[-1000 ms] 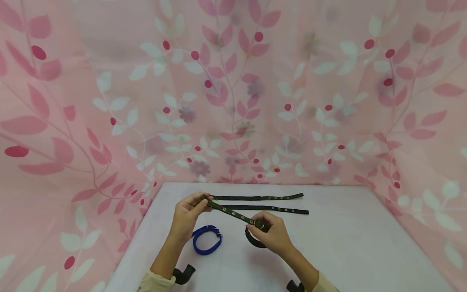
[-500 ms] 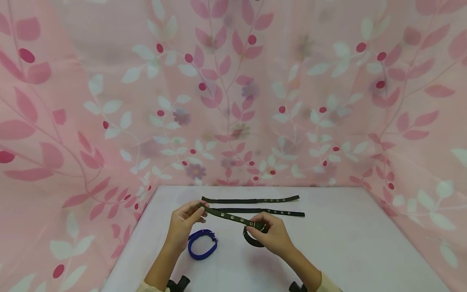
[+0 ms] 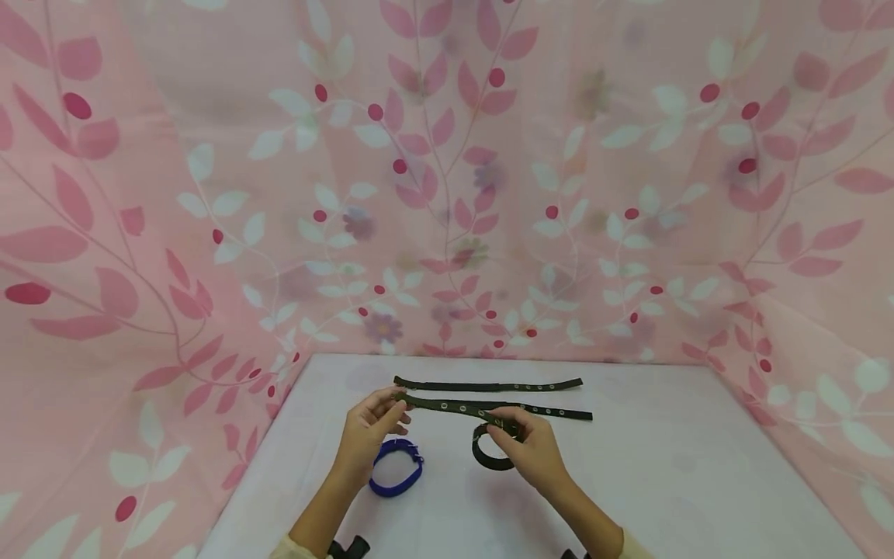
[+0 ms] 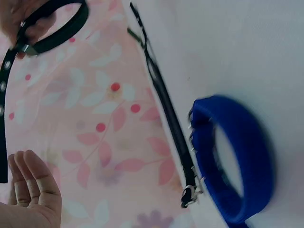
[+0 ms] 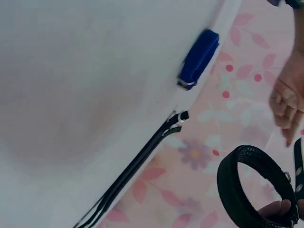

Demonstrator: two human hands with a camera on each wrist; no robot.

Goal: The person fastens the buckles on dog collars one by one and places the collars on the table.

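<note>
A dark green collar (image 3: 454, 406) with metal eyelets is held above the table, its lower part closed into a loop (image 5: 230, 190). My left hand (image 3: 366, 435) pinches the free end between thumb and forefinger, the other fingers apart from it. My right hand (image 3: 538, 454) grips the collar where strap and loop meet at the buckle; its fingers partly hide the buckle. Below my left hand lies a blue collar (image 3: 393, 491), buckled into a ring, also large in the left wrist view as the blue collar (image 4: 256, 156).
Two more dark green collars, one farther back (image 3: 454, 386) and one nearer (image 3: 559, 412), lie straight and side by side at the white table's (image 3: 670, 466) far part. A pink leaf-patterned cloth (image 3: 447, 194) stands behind and along both sides. Black devices (image 3: 349, 547) sit by the wrists.
The held strap, sloping steeply down to the right one second ago, is now more level, its left end lower. More of the loop shows below my right hand. Both hands keep their hold.
</note>
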